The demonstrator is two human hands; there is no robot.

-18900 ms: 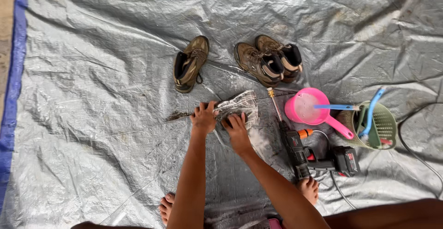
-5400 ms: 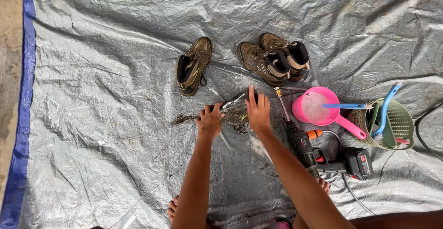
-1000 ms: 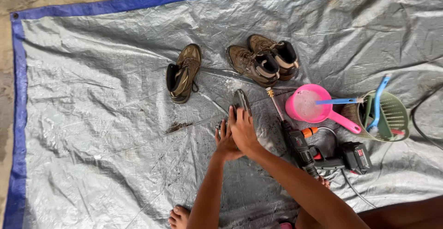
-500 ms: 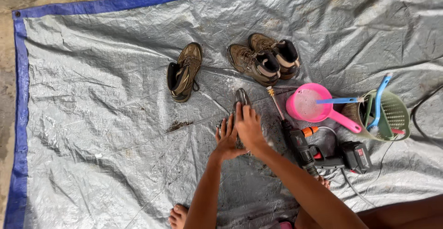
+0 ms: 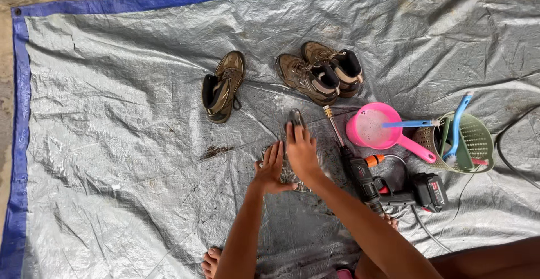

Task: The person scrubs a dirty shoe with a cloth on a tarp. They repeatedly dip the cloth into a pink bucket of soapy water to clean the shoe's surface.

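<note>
A muddy brown boot (image 5: 295, 118) stands on edge on the grey tarp (image 5: 112, 144), mostly hidden between my hands. My right hand (image 5: 302, 151) lies over its top and right side, fingers wrapped toward the toe. My left hand (image 5: 272, 169) presses flat against its left side, fingers stretched upward. Only the dark toe end shows above my fingers.
A single brown boot (image 5: 224, 86) lies up left, a pair of boots (image 5: 320, 75) just beyond my hands. To the right are a pink dipper (image 5: 372, 128), a green basket (image 5: 472, 144) holding a blue brush (image 5: 457, 122), and a cordless drill (image 5: 368, 180). A mud smear (image 5: 216, 152) marks the tarp.
Over the last second my hands have stayed clasped on the boot in about the same spot. Several seconds ago it lay flatter under my hands, further left.
</note>
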